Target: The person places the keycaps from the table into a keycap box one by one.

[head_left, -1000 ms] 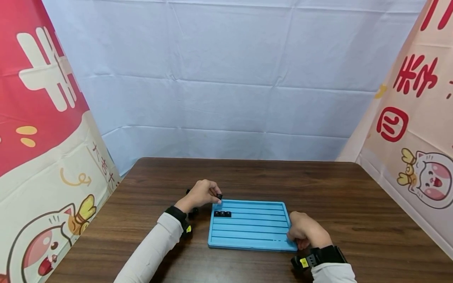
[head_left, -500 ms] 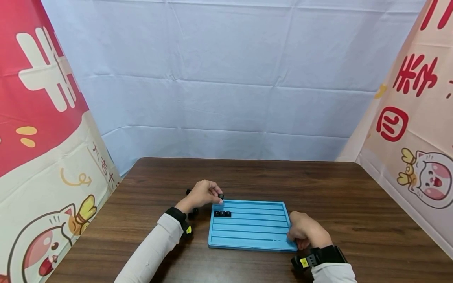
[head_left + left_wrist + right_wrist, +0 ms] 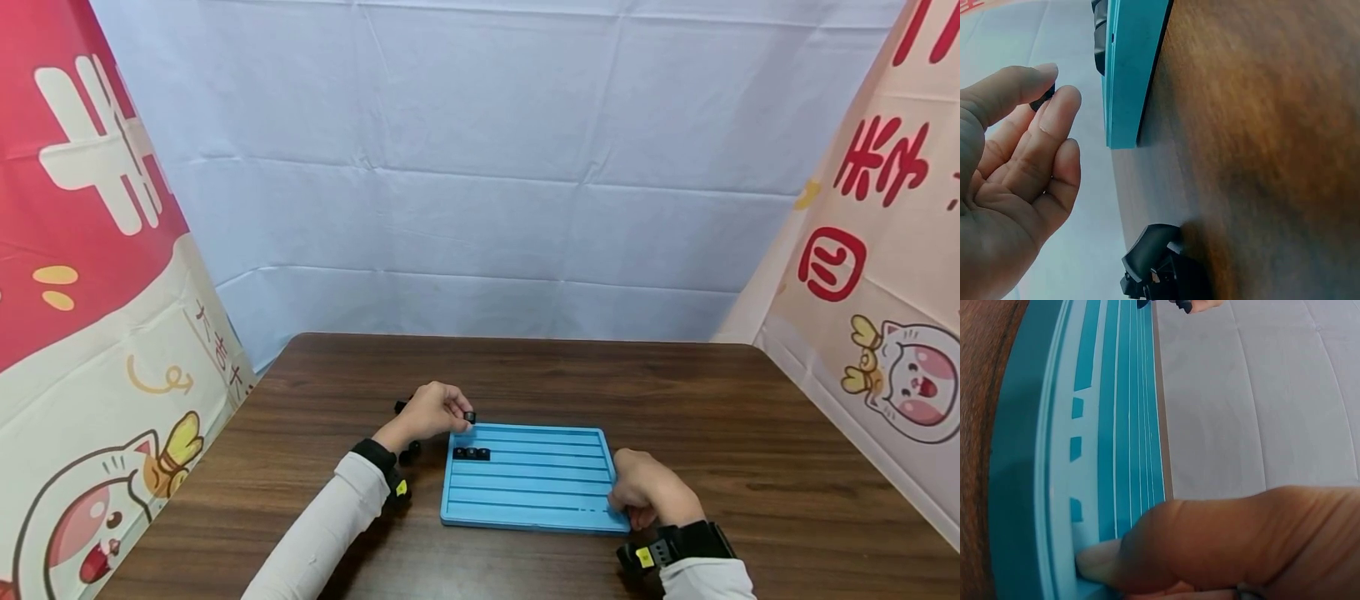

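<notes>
My left hand (image 3: 431, 410) pinches a small black keycap (image 3: 469, 417) between thumb and fingertips, above the far left corner of a light blue ridged tray (image 3: 540, 481). In the left wrist view, the pinched keycap (image 3: 1042, 99) is mostly covered by the fingers. A short row of black keycaps (image 3: 472, 454) sits in one of the tray's grooves at its left end. On the tray's right edge, my right hand (image 3: 654, 490) grips the near corner. Its thumb (image 3: 1100, 559) presses on the rim in the right wrist view; the other fingers are largely hidden.
Several loose black keycaps (image 3: 410, 452) lie on the brown wooden table (image 3: 600, 383) left of the tray, partly behind the left wrist. One keycap (image 3: 1154, 250) appears close in the left wrist view. A pale cloth (image 3: 480, 208) hangs behind the table, with printed cloths at both sides.
The pinched keycap has shifted slightly to the right and turned in my left fingertips. My right hand and the tray have stayed in place.
</notes>
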Tool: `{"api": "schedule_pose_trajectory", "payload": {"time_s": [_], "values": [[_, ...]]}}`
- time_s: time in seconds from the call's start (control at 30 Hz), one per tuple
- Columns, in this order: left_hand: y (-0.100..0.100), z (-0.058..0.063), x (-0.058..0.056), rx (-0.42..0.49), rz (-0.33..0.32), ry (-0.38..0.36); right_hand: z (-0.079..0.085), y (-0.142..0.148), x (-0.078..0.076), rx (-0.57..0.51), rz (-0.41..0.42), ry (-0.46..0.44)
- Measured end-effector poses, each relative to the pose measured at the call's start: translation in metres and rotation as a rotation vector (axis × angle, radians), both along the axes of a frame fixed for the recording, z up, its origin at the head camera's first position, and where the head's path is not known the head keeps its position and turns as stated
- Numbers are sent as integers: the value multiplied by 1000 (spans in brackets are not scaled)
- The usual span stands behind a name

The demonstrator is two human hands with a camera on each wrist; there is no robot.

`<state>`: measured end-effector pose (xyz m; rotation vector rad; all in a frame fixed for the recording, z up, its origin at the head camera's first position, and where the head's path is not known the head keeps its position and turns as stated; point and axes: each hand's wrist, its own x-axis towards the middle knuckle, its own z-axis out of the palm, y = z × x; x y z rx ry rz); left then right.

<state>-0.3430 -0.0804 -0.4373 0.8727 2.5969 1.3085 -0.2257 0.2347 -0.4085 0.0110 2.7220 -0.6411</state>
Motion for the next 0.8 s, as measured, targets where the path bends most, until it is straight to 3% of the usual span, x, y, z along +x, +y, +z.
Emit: {"api": "schedule_pose_trajectory", "payload": {"time_s": [0.47, 0.8], "values": [[13, -1, 6, -54, -51, 49, 0, 1, -1, 11, 1, 6], [25, 1, 10, -104, -43, 49, -2, 2, -1, 0, -3, 3]]}}
